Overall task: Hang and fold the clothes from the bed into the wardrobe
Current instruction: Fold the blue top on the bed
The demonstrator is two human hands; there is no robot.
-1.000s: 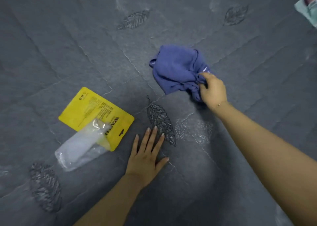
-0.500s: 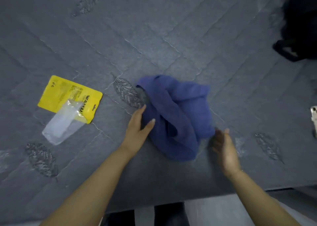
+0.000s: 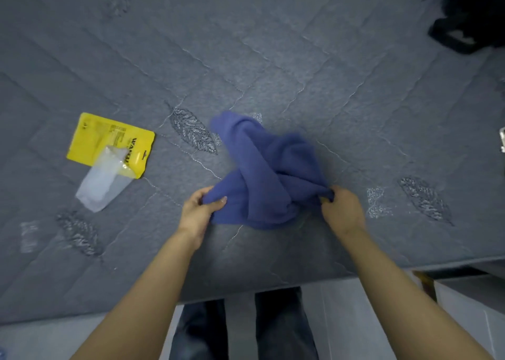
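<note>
Head view looks straight down on both hands at work near the bed's near edge. On the left, the left hand (image 3: 197,214) pinches one corner of the blue garment (image 3: 269,173), thumb on top and fingers curled beneath the cloth. On the right, the right hand (image 3: 343,212) has its fingers closed round the opposite end. Between them the garment is bunched and twisted, part of it raised and part trailing on the grey quilted bed (image 3: 300,59), a little in from that near edge. By the look of it the folding has barely begun: the cloth is not yet spread flat, no crease is made, and the wardrobe is out of sight. Further off to the left lies a yellow packet (image 3: 103,138) with a clear plastic bag (image 3: 101,182) overlapping it. A dark item (image 3: 472,12) sits at the bed's far right corner, possibly another garment to sort.
</note>
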